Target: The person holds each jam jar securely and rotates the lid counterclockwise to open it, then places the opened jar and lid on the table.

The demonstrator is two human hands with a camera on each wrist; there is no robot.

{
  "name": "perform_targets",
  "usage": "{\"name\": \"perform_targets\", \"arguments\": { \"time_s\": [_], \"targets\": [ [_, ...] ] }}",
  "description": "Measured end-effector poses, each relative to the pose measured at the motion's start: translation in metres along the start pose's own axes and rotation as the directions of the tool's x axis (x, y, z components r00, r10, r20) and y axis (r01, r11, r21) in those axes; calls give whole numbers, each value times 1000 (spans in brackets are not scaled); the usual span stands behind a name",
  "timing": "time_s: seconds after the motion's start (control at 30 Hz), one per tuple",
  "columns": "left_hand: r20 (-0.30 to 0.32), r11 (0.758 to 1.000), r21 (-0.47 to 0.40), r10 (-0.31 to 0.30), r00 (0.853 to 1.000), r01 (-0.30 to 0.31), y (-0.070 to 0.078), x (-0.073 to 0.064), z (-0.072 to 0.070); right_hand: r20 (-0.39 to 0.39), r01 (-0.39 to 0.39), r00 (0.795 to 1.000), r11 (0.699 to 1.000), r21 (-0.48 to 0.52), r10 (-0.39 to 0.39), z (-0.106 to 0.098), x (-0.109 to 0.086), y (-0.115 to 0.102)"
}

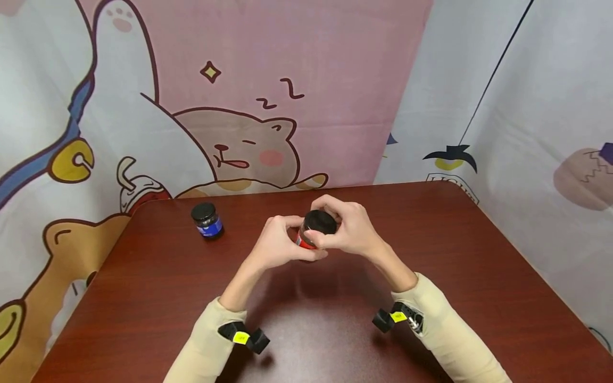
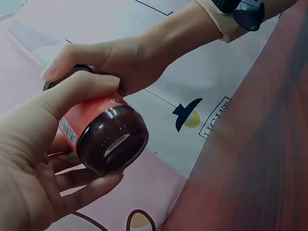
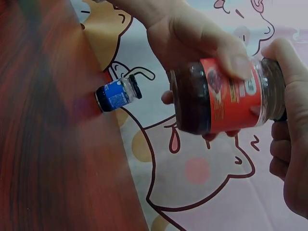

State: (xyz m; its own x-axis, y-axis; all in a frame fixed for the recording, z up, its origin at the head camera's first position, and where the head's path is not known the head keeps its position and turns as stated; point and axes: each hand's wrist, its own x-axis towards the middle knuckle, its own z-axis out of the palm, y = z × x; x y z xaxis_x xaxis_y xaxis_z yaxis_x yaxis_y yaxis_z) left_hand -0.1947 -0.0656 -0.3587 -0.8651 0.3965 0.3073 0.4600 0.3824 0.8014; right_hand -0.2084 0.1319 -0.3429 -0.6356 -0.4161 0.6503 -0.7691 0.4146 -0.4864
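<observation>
A glass jar [image 3: 192, 98] with a red label and dark contents is held up between both hands. My left hand [image 1: 278, 243] grips the jar's body, thumb across the red label [image 3: 226, 108] and fingers curled round the far side. At the other end, my right hand [image 1: 355, 227] grips the black lid [image 1: 320, 220], its thumb and fingers on opposite sides of the rim. In the left wrist view the jar's dark glass base [image 2: 113, 139] faces the camera. The lid is on the jar, partly covered by the right hand.
A second jar [image 1: 207, 221] with a blue label and black lid stands upright on the dark red-brown table [image 1: 158, 276], at the back left. Behind the table hangs a cloth [image 1: 335, 96] printed with cartoon animals. Each forearm wears a small strapped camera.
</observation>
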Motion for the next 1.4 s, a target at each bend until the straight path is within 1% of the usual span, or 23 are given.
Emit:
{"name": "perform_targets", "arguments": {
  "time_s": [0.07, 0.2, 0.33, 0.4, 0.53, 0.63, 0.73, 0.8, 0.87, 0.93, 1.0, 1.07, 1.13, 1.17, 1.23, 1.27, 1.33, 1.4],
  "targets": [
    [46, 998, -58, -4, 999, 7, -1, 0, -2, 26, 16, 1000, 999, 47, -17, -2, 1, 0],
    [123, 991, -132, -20, 992, 36, -1, -2, -4, 77, 40, 996, 989, 141, -51, -4, 0, 2],
    [170, 978, -198, -37, 985, 71, 0, -3, -6, 109, 67, 990, 974, 216, -93, -5, 2, 3],
    [187, 970, -229, -42, 981, 85, 1, -3, -6, 117, 87, 986, 967, 238, -117, -5, 2, 2],
    [216, 955, -277, -40, 975, 101, 2, -3, -7, 127, 138, 977, 964, 227, -170, -6, 3, 1],
    [230, 949, -298, -34, 973, 104, 2, -3, -8, 144, 170, 969, 964, 206, -201, -9, 3, 0],
    [237, 945, -307, -37, 971, 111, 2, -3, -8, 176, 174, 962, 965, 198, -210, -12, 2, -2],
    [229, 947, -299, -45, 972, 115, 2, -4, -8, 204, 168, 957, 970, 177, -204, -15, 2, -3],
    [208, 954, -280, -50, 977, 109, 3, -5, -7, 234, 156, 954, 978, 140, -186, -17, 0, -3],
    [168, 967, -239, -48, 985, 88, 4, -6, -5, 258, 140, 953, 986, 92, -159, -19, -1, -3],
    [107, 983, -175, -39, 994, 57, 5, -7, -3, 267, 115, 956, 993, 41, -122, -21, -3, -2],
    [31, 995, -95, -26, 999, 29, 8, -8, 1, 258, 88, 962, 996, -3, -84, -22, -4, 0],
    [-49, 1000, -11, -13, 999, 12, 10, -8, 4, 233, 61, 971, 998, -28, -53, -22, -5, 1],
    [-89, 999, 38, -8, 996, 11, 12, -8, 5, 216, 50, 976, 998, -41, -40, -22, -6, 2],
    [-166, 989, 149, 11, 986, 14, 14, -9, 9, 177, 33, 984, 997, -74, -19, -20, -6, 3],
    [-199, 978, 206, 22, 980, 20, 16, -9, 10, 159, 24, 987, 996, -89, -9, -20, -7, 3],
    [-254, 950, 310, 47, 966, 35, 17, -10, 12, 123, 10, 992, 993, -120, 5, -18, -7, 4],
    [-290, 916, 398, 72, 954, 52, 19, -11, 15, 93, -2, 996, 988, -153, 16, -16, -7, 4]
  ]
}}
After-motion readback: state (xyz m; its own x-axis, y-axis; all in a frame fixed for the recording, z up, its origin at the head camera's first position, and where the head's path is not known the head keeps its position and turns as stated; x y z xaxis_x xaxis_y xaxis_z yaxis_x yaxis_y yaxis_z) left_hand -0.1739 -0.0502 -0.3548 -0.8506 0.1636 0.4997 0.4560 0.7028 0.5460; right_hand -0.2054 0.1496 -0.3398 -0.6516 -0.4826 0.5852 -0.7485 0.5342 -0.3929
